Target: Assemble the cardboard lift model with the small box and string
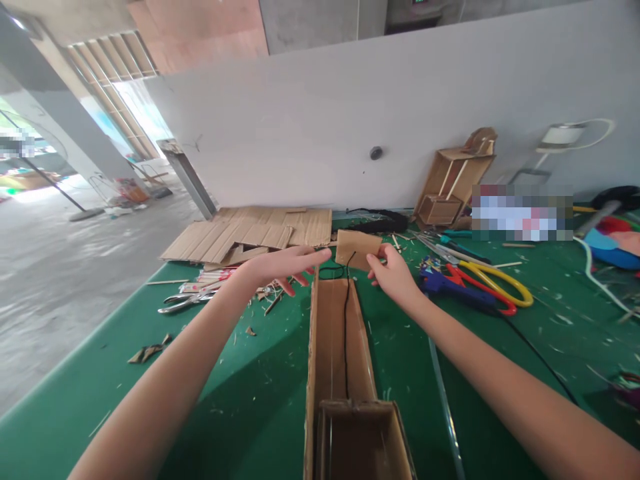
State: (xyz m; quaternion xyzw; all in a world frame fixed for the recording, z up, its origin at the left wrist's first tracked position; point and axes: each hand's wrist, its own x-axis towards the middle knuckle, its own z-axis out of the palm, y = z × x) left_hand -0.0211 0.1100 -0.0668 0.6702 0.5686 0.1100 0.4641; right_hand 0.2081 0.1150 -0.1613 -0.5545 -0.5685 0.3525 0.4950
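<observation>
A long cardboard trough [333,327] lies on the table, pointing away from me, with an open cardboard box [395,427] at its near end. Above its far end, my right hand [393,270] pinches the right edge of a small cardboard piece [357,245]. A black cord [346,320] meets that piece and runs down along the trough to the box; a loop of it hangs at the far end. My left hand [287,265] hovers left of the piece, fingers stretched out and apart, holding nothing.
On the left are flat cardboard sheets [240,230], pliers [187,300] and scraps. To the right lie a blue glue gun [455,290], yellow-handled scissors [500,283] and a clear strip [445,407]. A cardboard model [455,177] leans against the white wall [300,127].
</observation>
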